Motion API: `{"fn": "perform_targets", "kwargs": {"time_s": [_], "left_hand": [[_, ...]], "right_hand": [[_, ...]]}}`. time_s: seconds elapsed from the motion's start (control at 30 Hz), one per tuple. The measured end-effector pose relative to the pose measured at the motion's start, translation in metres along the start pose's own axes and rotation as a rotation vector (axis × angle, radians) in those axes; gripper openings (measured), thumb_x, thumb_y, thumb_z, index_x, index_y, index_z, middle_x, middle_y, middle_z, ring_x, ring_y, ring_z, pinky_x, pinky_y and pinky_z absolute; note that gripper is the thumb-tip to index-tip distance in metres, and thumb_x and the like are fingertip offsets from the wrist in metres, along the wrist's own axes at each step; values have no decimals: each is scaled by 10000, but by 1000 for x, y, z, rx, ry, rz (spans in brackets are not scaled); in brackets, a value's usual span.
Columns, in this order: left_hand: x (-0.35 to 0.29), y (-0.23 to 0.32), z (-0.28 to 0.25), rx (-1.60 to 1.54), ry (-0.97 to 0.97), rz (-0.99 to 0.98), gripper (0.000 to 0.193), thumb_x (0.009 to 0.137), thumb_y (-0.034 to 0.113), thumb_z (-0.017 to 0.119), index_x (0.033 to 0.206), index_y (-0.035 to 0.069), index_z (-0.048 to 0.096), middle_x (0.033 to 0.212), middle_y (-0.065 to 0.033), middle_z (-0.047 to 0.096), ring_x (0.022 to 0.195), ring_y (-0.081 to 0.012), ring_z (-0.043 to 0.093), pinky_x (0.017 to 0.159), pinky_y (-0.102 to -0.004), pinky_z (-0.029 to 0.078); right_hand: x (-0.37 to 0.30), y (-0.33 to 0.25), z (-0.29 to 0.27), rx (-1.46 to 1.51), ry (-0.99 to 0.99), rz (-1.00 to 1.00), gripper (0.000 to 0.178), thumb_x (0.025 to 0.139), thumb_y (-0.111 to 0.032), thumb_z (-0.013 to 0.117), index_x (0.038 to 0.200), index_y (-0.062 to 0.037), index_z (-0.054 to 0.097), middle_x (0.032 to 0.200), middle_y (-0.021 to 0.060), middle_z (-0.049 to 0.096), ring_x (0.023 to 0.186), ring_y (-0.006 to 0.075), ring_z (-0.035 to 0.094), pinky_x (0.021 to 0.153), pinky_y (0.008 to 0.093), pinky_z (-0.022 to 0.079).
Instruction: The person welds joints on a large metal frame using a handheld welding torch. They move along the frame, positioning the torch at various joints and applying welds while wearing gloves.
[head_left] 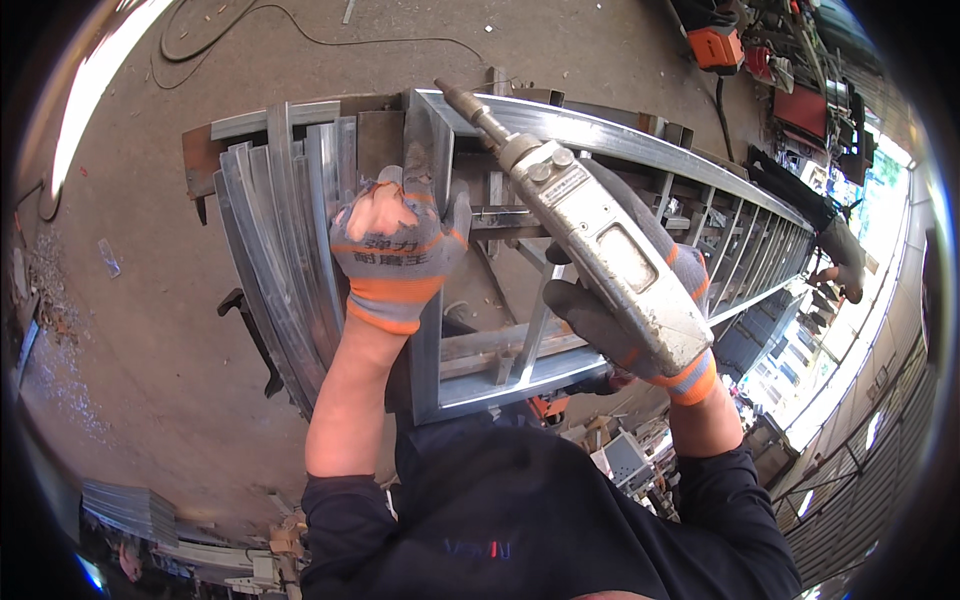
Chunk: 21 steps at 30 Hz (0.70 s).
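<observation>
My left hand (390, 235), in a grey glove with orange bands and a hole torn over its back, lies over the end of a ladder-like metal frame (428, 345). Its thumb reaches along the inner side of the end bar, and the fingertips are partly hidden. In my right hand (590, 320), gloved the same way, is a scuffed silver laser welding gun (615, 255). Its fingers wrap round the boxy body from beneath. The narrow nozzle points up and left, above the frame's far corner, apparently apart from the metal.
Square metal tubes (285, 250) lie side by side left of the frame. A cable (330, 40) curls across the floor at the far left. Orange-and-black equipment (715, 48) stands far right. Another person (840, 250) is near the frame's far right end.
</observation>
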<state>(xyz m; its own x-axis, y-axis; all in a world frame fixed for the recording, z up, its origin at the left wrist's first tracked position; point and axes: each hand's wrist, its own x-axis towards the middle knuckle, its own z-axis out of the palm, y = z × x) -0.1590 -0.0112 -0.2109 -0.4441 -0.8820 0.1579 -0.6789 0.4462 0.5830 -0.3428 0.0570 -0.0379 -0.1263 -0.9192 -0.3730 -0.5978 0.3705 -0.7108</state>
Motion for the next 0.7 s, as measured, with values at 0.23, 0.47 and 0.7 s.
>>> {"fn": "perform_targets", "kwargs": {"time_s": [0.23, 0.47, 0.7], "left_hand": [[-5, -5, 1, -46, 18, 35, 291, 761, 313, 857, 885, 80, 733, 776, -96, 661, 638, -291, 667, 566, -422, 529], [-2, -3, 3, -48, 106, 46, 273, 749, 314, 862, 820, 97, 712, 751, -77, 655, 620, -287, 664, 551, -407, 518], [-2, -5, -1, -74, -2, 31, 302, 751, 306, 866, 898, 78, 733, 743, -73, 672, 597, -291, 663, 544, -407, 520]], "right_hand": [[7, 7, 5, -28, -46, -127, 759, 823, 13, 815, 1530, 9, 537, 1178, 101, 772, 993, 138, 753, 813, 281, 612], [0, 8, 5, 190, -39, 30, 730, 826, 27, 807, 1510, 10, 554, 1141, 74, 768, 996, 123, 732, 846, 276, 599], [4, 10, 2, 46, -67, -74, 729, 815, 22, 813, 1503, -6, 573, 1033, 10, 732, 889, 73, 648, 801, 253, 542]]}}
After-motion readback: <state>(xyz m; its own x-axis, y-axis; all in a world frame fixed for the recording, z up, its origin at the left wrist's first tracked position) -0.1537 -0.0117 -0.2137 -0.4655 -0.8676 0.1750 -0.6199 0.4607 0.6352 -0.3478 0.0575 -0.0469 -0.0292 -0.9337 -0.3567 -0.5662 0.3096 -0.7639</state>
